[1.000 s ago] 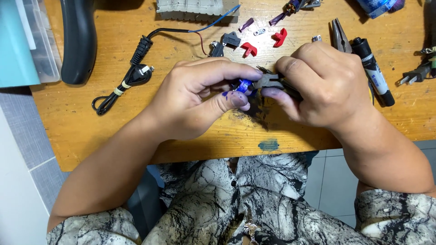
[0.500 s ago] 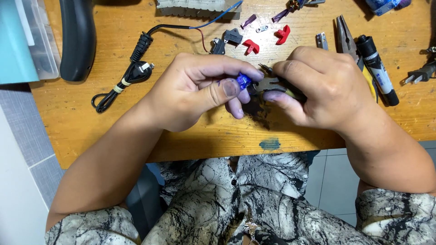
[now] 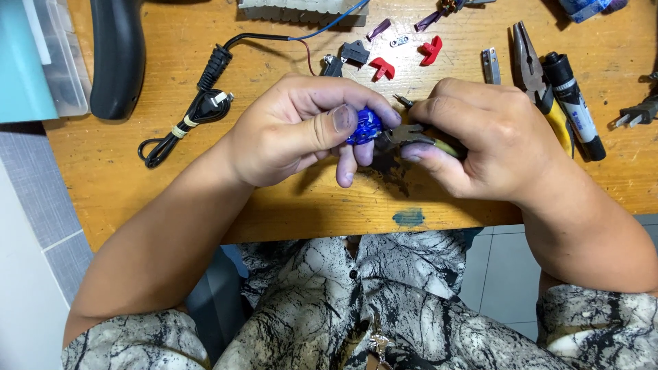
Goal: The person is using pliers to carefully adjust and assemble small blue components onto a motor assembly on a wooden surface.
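My left hand [image 3: 295,130] pinches a small blue plastic part [image 3: 364,126] between thumb and fingers, just above the wooden table's [image 3: 123,185] front edge. My right hand [image 3: 490,140] grips a pair of small pliers [image 3: 406,134] whose dark jaws meet the blue part. Most of the pliers' handles are hidden inside my right fist. Both hands touch at the middle of the view.
A coiled black power cord [image 3: 195,109] lies to the left, with a black handle-shaped object [image 3: 116,55] and teal box [image 3: 24,62] beyond. Red plastic pieces [image 3: 430,49], a small black switch [image 3: 354,52], larger pliers [image 3: 531,62], a black marker [image 3: 574,103] and a plug [image 3: 637,111] lie behind.
The blue part has turned in my left fingers and shows more fully; the pliers' jaws now close against it. Both hands stay in place.
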